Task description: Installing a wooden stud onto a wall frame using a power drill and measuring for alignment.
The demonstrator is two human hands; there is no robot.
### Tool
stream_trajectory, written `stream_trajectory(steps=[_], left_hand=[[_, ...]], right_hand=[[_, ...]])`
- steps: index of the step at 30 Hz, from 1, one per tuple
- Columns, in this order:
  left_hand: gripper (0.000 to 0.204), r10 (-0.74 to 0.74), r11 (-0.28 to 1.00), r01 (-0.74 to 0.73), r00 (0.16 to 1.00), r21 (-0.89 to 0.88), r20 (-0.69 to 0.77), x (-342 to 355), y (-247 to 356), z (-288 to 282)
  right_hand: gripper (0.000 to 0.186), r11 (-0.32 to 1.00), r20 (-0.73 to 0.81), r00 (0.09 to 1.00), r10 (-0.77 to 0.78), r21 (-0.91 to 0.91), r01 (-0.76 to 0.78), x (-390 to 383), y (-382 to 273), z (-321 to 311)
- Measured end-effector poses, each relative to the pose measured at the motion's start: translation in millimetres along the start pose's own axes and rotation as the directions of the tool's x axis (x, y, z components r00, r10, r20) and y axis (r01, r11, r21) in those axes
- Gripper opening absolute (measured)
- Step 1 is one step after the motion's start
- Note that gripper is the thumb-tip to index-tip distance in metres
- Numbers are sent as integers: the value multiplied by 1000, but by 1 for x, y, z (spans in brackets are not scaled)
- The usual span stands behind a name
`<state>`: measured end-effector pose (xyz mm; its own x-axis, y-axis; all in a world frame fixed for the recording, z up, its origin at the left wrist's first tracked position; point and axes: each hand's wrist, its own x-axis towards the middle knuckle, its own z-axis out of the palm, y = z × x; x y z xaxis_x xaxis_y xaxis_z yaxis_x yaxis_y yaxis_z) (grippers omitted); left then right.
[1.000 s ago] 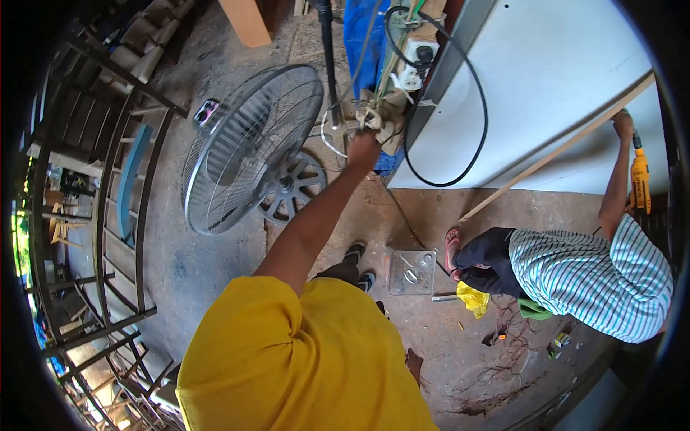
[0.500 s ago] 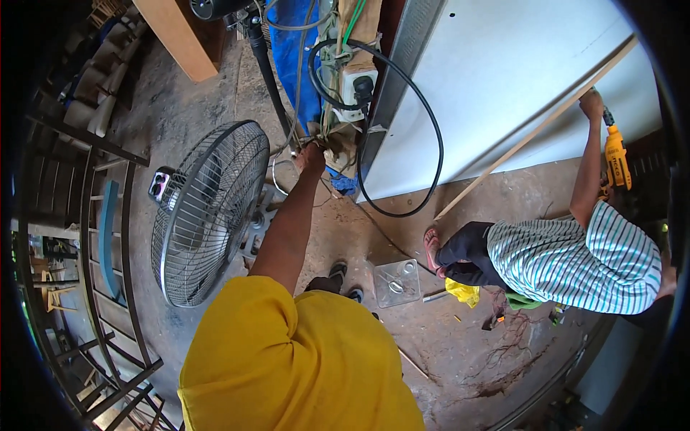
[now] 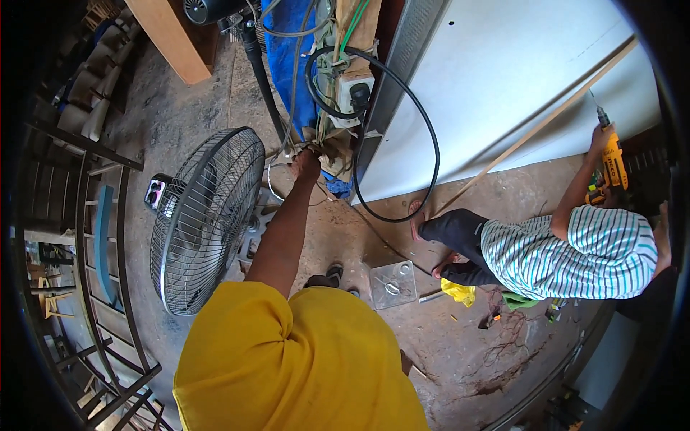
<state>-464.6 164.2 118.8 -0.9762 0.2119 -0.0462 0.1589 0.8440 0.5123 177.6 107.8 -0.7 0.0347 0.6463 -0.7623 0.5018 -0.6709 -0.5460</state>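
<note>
Cables below the socket box met the left hand, its grip unclear; the right hand was unseen.

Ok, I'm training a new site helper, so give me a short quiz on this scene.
1. True or false: the co-worker's drill is blue.
2. The wearer's hand is at: A the fan grille, B the wires by the post, C the clear box.
3. Fill in: the looped black cable plugs into a ___ on the post.
Key: 1 false, it is yellow. 2 B. 3 socket.
</note>
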Motion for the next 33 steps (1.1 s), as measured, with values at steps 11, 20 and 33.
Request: stream_trajectory(steps=[11, 20, 33], left_hand=[[25, 49, 998, -51, 998, -46, -33, -8, -9, -9], [26, 37, 999, -37, 998, 7, -51, -19, 6, -17], [25, 67, 997, -67, 998, -38, 19, -18, -5, -10]], right_hand=[[45, 170, 39, 166, -985, 294, 941, 34, 73, -8], [37, 180, 338, 762, -552, -844, 505, 40, 95, -19], [28, 296, 345, 887, -308, -851, 433, 51, 70, -32]])
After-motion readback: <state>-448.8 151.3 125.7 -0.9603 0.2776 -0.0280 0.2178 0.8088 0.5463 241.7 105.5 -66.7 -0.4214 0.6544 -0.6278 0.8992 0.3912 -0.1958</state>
